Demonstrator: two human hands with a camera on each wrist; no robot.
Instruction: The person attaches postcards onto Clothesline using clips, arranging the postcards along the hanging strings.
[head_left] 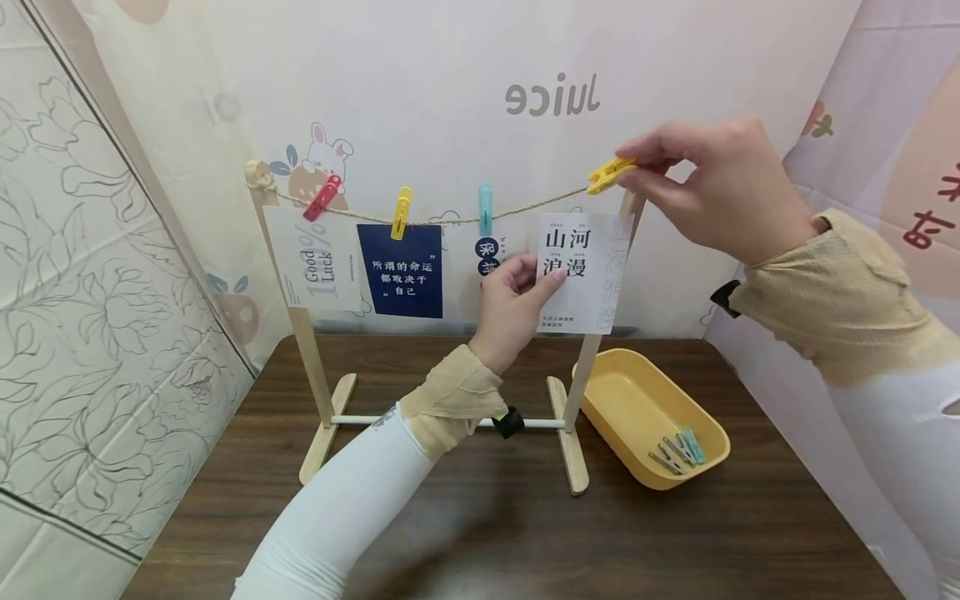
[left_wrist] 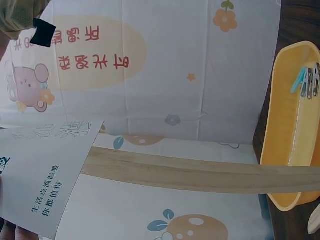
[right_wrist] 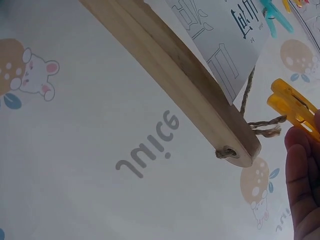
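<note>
While the left hand (head_left: 513, 304) pinches the white card (head_left: 581, 271) by its left edge, thumb on the printed face and fingers curled behind, the right hand (head_left: 712, 187) grips a yellow clothespin (head_left: 609, 174) between thumb and fingertips at the right end of the string (head_left: 525, 210). The clothespin sits at the string, just beside the top of the right wooden post (head_left: 600, 333), above the card's upper right corner; whether it already bites the card cannot be told. The card hangs upright just under the string, right of a teal clothespin (head_left: 485, 207). In the right wrist view the yellow clothespin lies just off the fingertips (right_wrist: 300, 175), near the knot at the post's end.

On the string further left: a yellow clothespin on a dark blue card (head_left: 400, 271), a red clothespin (head_left: 322, 197) on a "Good Luck" card (head_left: 315, 267). A yellow tray (head_left: 630, 400) on the brown table (head_left: 480, 533) holds spare clothespins (head_left: 678, 450), right of the rack's foot.
</note>
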